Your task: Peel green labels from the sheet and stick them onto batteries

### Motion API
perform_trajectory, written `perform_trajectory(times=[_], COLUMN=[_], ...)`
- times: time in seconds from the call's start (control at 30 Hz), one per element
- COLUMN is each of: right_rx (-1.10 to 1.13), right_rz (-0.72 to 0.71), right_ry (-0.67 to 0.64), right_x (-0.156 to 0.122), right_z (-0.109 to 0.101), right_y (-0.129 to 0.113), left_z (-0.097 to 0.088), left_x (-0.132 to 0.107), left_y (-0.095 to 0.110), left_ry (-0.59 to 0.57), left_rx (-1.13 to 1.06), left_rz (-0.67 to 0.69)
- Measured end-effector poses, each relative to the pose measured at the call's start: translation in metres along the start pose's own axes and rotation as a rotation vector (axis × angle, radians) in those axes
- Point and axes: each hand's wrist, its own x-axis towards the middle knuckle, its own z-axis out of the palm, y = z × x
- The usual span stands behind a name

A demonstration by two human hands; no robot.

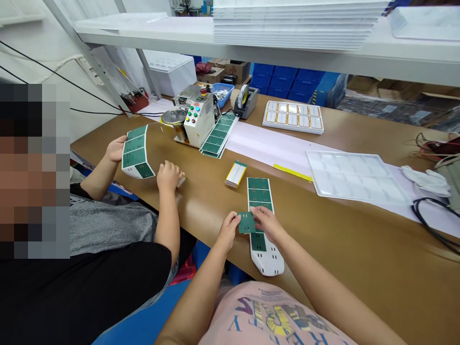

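Between my hands is a green sticker (246, 223) with small slots cut in it. My left hand (229, 231) pinches its left edge, and my right hand (266, 223) grips its right edge. Under my right hand lies a white backing sheet (268, 262) with more green stickers on its far part; its near end is bare white. Just beyond my hands sits a small stack of flat battery-like packs (236, 174), white-faced with yellow edges and a green strip at the top.
To my left a co-worker holds another green sticker sheet (135, 149). Farther back are a control-button machine (200, 120), more sticker sheets (220, 134), a tape dispenser (247, 101) and a filled white tray (293, 116). A clear tray (354, 176) and gloves (426, 180) lie right. A shelf (151, 36) hangs overhead.
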Motion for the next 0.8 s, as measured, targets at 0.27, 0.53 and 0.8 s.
perform_trajectory(times=[0.27, 0.53, 0.8], right_rx=[0.072, 0.027, 0.003], right_rz=[-0.018, -0.042, -0.028], right_ry=[0.037, 0.05, 0.057], right_x=[-0.01, -0.011, -0.011], right_z=[0.005, 0.007, 0.009], right_y=[0.016, 0.011, 0.01], left_z=[-0.001, -0.002, -0.002], left_x=[0.001, 0.0, -0.002], left_y=[-0.002, -0.001, 0.003], left_ry=[0.02, 0.013, 0.011], left_rx=[-0.025, -0.042, -0.045], left_rz=[-0.014, -0.023, -0.018])
